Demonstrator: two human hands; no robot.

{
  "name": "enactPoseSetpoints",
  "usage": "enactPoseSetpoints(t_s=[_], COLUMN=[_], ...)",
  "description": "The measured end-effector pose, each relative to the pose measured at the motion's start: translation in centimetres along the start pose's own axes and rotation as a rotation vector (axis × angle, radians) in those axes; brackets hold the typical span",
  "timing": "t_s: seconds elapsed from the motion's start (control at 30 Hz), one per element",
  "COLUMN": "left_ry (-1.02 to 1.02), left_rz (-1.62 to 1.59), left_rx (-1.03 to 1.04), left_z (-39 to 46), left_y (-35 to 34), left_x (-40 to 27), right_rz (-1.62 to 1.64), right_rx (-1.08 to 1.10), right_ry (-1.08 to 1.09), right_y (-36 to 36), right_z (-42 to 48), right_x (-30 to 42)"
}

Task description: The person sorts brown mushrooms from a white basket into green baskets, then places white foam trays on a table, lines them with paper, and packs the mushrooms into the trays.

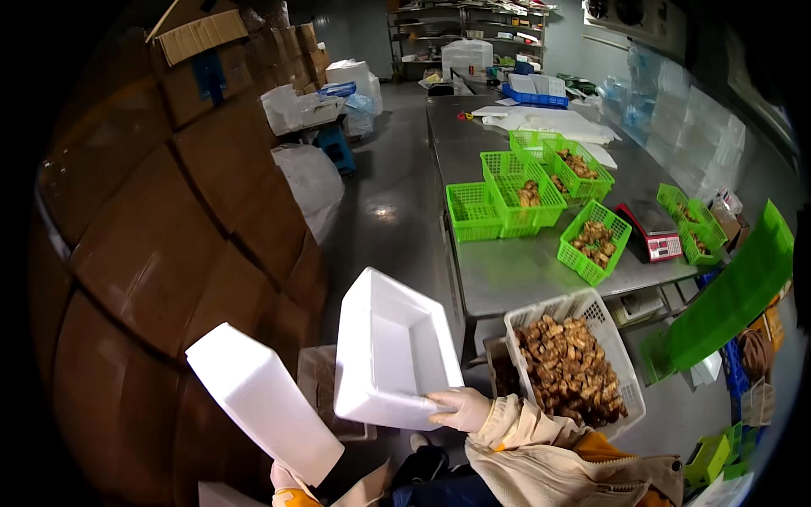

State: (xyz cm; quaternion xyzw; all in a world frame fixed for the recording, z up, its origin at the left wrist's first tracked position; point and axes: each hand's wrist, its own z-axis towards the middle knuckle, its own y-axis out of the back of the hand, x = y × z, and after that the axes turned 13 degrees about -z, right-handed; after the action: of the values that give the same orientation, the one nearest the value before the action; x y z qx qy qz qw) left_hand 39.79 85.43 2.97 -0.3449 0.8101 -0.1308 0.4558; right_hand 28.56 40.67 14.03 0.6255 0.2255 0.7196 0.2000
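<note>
My right hand [461, 409], in a pale thin glove, grips the near rim of a white foam box [361, 355]. The box is tilted, its open side is turned up and to the right, and nothing shows inside it. My left hand [285, 476] is at the lower end of a second white foam piece [266, 399], a box or a thick lid. Most of that hand is hidden behind the foam. Right of my right hand stands a white plastic crate [635, 386] full of brown knobbly produce [570, 361], perhaps mushrooms or roots.
Stacked cardboard boxes [139, 266] wall the left side. A steel table [507, 269] carries green plastic baskets [472, 212], some with produce, and a red scale [652, 228]. Another crate [310, 380] is on the floor behind the foam pieces. A green plastic panel [735, 291] rises at right.
</note>
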Motion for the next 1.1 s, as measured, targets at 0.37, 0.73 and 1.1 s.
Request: enactPoseSetpoints(t_s=[0.37,0.73,1.1], left_ry=[0.28,0.652,-0.066], left_rz=[0.179,-0.083,0.487], left_rx=[0.283,-0.001,0.388], left_z=[27.0,48.1,84.4], left_y=[-32.9,-47.4,-77.8], left_x=[1.4,1.8,3.4], right_rz=[0.322,0.026,-0.289], right_rx=[-0.344,-0.31,-0.285], right_ry=[-0.147,-0.081,-0.376], right_y=[8.3,19.6,32.9], right_z=[25.1,53.1,74.8], right_x=[-6.0,-20.3,-33.7])
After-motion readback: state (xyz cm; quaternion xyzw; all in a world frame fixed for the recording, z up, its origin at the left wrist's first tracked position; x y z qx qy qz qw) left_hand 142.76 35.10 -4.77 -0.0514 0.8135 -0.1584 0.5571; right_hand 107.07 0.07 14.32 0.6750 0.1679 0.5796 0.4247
